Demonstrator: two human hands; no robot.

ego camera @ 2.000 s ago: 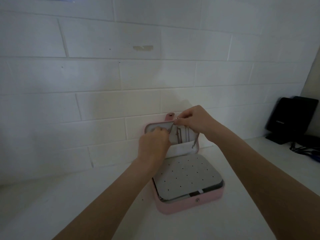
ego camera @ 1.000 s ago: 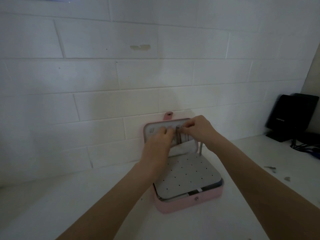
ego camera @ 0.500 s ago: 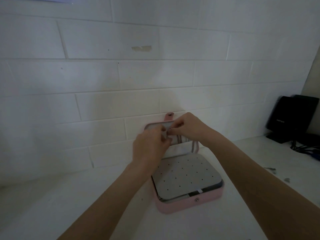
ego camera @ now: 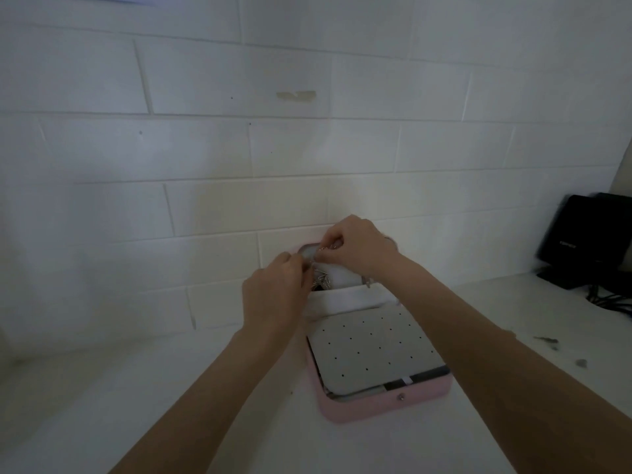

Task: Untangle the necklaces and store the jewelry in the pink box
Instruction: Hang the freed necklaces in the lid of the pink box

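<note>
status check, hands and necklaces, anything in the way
Left hand and right hand both pinching necklace chains at the open pink box lid. Chains bunched. Nothing blocking.

Pink box [ego camera: 383, 403] lies open (lid upright against wall); silvery necklaces [ego camera: 321, 280] bunched on lid's lining.

We see a white worktop [ego camera: 119, 405] against the wall, bearing the open pink box [ego camera: 386, 407], a black device [ego camera: 588, 241] with cables [ego camera: 612, 299], and small dark scraps [ego camera: 547, 341].
</note>
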